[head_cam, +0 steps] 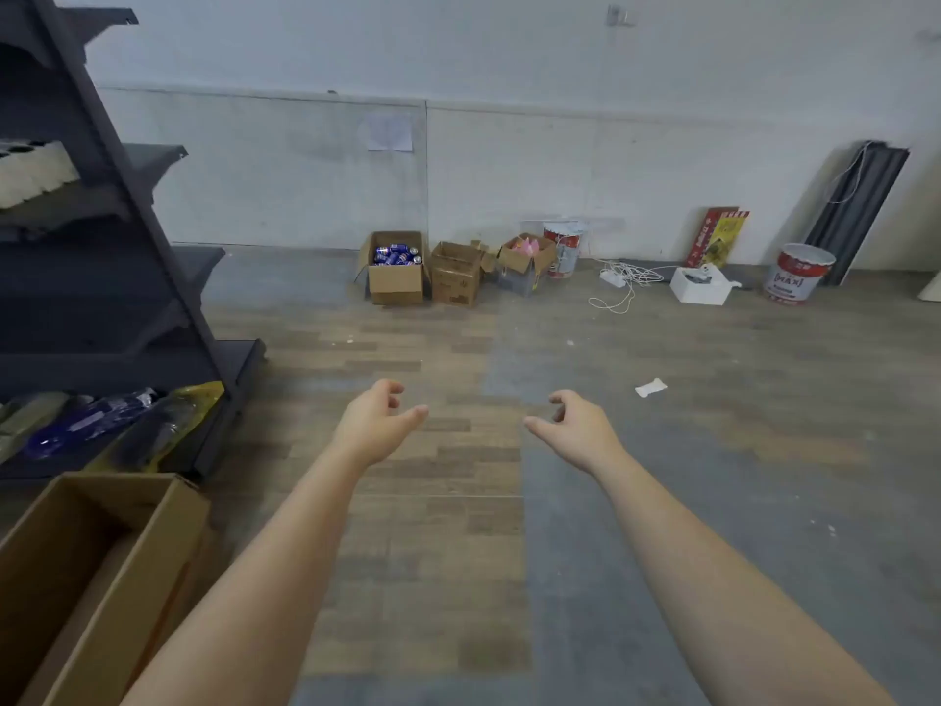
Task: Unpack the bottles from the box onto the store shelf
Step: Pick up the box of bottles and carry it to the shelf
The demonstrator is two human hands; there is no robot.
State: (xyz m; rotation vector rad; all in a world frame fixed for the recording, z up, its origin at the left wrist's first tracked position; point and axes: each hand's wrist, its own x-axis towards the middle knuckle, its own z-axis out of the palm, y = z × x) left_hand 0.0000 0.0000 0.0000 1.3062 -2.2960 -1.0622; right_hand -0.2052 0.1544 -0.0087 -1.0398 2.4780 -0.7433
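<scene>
Bottles (91, 420) look to be lying on the bottom level of the shelf (239, 359), and the open box (127, 568) just beside it shows none in the part I can see, so I'd guess this box is about done. The left hand (374, 425) and right hand (578, 430) are out over the floor, holding nothing, fingers loosely curled. More boxes (397, 277) sit by the far wall, so maybe there's more to unpack.
</scene>
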